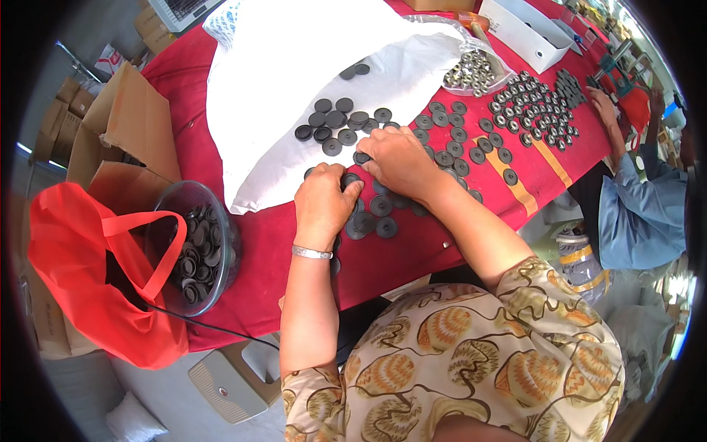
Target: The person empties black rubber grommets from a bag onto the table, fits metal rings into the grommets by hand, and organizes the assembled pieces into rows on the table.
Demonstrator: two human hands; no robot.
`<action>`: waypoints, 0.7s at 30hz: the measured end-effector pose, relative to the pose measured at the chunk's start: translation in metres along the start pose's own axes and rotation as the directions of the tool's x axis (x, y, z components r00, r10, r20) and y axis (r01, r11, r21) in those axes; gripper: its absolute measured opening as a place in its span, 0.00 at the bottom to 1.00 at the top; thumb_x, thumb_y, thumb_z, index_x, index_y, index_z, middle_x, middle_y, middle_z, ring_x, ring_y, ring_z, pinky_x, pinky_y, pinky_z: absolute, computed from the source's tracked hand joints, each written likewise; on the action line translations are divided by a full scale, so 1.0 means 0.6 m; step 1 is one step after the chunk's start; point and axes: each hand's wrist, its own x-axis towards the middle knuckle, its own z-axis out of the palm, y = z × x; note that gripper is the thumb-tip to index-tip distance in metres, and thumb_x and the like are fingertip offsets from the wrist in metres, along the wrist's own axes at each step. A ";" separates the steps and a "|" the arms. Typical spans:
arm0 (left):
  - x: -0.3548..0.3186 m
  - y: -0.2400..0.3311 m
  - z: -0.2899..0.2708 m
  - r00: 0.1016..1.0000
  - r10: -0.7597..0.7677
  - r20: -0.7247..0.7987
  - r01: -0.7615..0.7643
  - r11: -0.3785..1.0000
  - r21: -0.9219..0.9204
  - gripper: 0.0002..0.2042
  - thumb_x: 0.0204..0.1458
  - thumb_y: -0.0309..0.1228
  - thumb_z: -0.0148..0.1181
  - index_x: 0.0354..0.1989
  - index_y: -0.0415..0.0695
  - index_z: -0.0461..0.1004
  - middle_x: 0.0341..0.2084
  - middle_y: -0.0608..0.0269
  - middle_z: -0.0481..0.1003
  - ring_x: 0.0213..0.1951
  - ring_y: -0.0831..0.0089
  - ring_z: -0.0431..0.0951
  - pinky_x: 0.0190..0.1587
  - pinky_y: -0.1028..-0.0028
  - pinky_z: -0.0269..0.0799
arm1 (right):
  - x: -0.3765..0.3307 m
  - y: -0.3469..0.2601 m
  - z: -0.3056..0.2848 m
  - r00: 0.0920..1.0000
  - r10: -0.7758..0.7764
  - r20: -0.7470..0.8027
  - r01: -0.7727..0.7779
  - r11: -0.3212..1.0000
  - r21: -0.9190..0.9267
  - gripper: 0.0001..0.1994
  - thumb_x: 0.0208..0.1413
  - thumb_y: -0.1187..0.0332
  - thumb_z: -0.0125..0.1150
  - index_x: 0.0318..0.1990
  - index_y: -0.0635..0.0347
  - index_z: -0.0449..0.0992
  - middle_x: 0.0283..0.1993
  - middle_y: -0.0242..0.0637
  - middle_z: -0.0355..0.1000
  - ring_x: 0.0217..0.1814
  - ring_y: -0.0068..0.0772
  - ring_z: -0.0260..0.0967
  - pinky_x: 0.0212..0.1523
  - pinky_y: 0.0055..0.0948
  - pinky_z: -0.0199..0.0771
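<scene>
Many round black discs (442, 140) lie spread on a red tablecloth (412, 250). My left hand (324, 202) rests knuckles up on a cluster of these discs (372, 217), fingers curled over a small stack. My right hand (398, 158) lies just beyond it, fingers closed around discs at the edge of a large white bag (294, 88). More black discs (335, 121) sit on that bag. A silver bracelet (311, 253) circles my left wrist.
A clear bowl (193, 247) of black discs stands at the table's left edge beside a red bag (81, 272) and cardboard boxes (121, 125). Shiny metal parts (471, 70) fill a clear bag. Assembled pieces (534, 107) lie far right, near another person's hand (604, 107). A white box (526, 29) sits behind.
</scene>
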 end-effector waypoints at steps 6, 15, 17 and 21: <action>0.005 0.003 0.007 0.999 -0.042 0.010 0.043 0.993 -0.111 0.10 0.44 0.30 0.63 0.26 0.39 0.68 0.21 0.55 0.72 0.30 0.58 0.75 0.32 0.63 0.70 | -0.003 0.014 -0.005 1.000 0.024 -0.016 -0.022 0.993 0.112 0.05 0.49 0.67 0.60 0.32 0.56 0.76 0.33 0.38 0.71 0.40 0.41 0.69 0.43 0.38 0.65; 0.024 -0.024 -0.021 0.836 -0.299 0.461 0.387 -0.274 -0.880 0.07 0.56 0.32 0.50 0.34 0.41 0.69 0.25 0.59 0.73 0.19 0.69 0.74 0.13 0.79 0.63 | 0.027 -0.037 -0.024 0.982 -0.126 -0.140 0.178 0.867 0.465 0.08 0.50 0.66 0.57 0.35 0.57 0.76 0.33 0.43 0.72 0.40 0.46 0.70 0.39 0.41 0.70; 0.022 -0.049 -0.015 0.838 -0.307 0.450 0.370 -0.287 -0.884 0.08 0.56 0.33 0.51 0.34 0.41 0.69 0.25 0.59 0.73 0.20 0.69 0.74 0.14 0.79 0.64 | 0.043 -0.027 -0.016 0.973 -0.151 -0.176 0.211 0.890 0.405 0.10 0.49 0.68 0.56 0.40 0.57 0.77 0.37 0.43 0.73 0.43 0.46 0.70 0.42 0.42 0.70; 0.025 -0.072 -0.014 0.844 -0.344 0.411 0.301 -0.331 -0.894 0.10 0.56 0.35 0.53 0.33 0.40 0.70 0.25 0.59 0.73 0.22 0.67 0.74 0.15 0.80 0.64 | 0.111 0.007 0.009 0.998 0.003 -0.056 0.009 0.978 0.207 0.13 0.48 0.70 0.58 0.42 0.60 0.76 0.41 0.44 0.73 0.46 0.47 0.69 0.48 0.41 0.68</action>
